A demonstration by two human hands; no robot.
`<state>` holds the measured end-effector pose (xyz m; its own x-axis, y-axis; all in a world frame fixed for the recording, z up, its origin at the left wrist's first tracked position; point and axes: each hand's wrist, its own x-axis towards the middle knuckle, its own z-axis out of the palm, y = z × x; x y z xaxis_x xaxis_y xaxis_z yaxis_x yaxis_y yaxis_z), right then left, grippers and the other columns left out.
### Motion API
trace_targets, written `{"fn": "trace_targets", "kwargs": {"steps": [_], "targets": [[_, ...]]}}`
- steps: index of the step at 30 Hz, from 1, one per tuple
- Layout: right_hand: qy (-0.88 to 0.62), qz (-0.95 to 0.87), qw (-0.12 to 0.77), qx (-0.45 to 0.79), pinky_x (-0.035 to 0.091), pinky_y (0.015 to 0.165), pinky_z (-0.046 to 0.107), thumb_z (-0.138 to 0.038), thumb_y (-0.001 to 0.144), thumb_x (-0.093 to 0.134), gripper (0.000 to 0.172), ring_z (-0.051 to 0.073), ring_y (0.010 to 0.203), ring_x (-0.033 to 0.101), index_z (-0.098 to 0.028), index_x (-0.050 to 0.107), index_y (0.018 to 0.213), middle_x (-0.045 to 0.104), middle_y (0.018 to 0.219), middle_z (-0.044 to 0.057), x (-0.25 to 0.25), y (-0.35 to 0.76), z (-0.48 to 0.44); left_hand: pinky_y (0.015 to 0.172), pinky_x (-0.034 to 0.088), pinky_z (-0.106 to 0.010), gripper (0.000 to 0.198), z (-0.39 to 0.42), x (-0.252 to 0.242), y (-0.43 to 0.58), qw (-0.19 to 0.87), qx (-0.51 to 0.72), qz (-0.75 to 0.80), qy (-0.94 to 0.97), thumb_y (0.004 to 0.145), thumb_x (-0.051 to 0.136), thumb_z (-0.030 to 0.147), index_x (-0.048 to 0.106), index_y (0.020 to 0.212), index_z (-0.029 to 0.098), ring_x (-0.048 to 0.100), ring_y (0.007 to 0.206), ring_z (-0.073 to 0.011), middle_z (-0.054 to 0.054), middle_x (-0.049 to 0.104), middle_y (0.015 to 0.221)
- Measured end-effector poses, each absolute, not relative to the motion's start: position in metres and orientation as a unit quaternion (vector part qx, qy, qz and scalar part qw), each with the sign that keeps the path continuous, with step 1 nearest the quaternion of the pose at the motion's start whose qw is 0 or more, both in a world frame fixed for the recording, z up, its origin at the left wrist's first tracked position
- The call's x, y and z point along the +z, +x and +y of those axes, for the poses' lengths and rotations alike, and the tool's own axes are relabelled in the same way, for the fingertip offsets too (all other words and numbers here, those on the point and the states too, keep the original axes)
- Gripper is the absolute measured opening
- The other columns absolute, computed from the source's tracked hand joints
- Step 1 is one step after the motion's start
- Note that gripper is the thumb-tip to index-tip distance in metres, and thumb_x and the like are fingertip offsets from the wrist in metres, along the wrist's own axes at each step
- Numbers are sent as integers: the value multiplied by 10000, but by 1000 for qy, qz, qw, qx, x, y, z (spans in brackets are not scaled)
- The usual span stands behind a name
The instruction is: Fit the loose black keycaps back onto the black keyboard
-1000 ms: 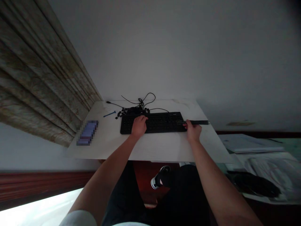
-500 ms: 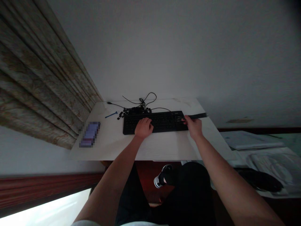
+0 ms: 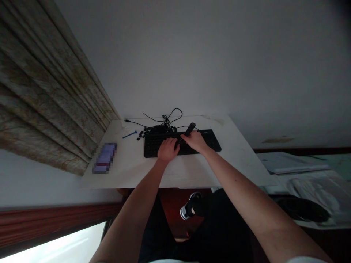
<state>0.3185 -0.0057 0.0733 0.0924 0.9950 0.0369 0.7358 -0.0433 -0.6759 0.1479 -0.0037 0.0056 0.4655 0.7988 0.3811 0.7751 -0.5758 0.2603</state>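
Right fingers closed on our black-handled tool [image 3: 190, 129], angled over the keyboard [image 3: 212, 141] on the table [image 3: 131, 160]. Left hand [image 3: 168, 149] half-curled on the keyboard; we can't tell its grip. Loose keycaps [image 3: 141, 133] sit behind.

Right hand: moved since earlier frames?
Yes: the right hand moved left across the table, from the right end of the keyboard to near its middle.

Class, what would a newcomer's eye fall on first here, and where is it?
The bare left hand and right hand close together over the long black keyboard; the right holds a narrow dark tool. Behind the keyboard lie small loose black pieces and a thin, looped black cable.
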Motion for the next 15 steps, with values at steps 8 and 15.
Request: {"fn": "trace_targets", "kwargs": {"steps": [8, 15], "targets": [[-667, -667, 254, 211, 469, 632, 266, -366, 886, 643, 293, 217, 688, 693, -178, 673, 664, 707, 689, 81, 76, 315, -3, 902, 478, -403, 245, -3, 7, 148, 14, 226, 466, 856, 965, 498, 255, 619, 1162, 173, 620, 1015, -261, -107, 678, 1071], [-658, -660, 252, 262, 491, 602, 263, -304, 882, 648, 270, 193, 609, 680, -172, 648, 647, 692, 638, 71, 72, 317, 3, 898, 474, -408, 226, -3, 7, 149, 13, 220, 469, 855, 962, 494, 242, 625, 1133, 173, 616, 1009, -266, -111, 677, 1046]]}}
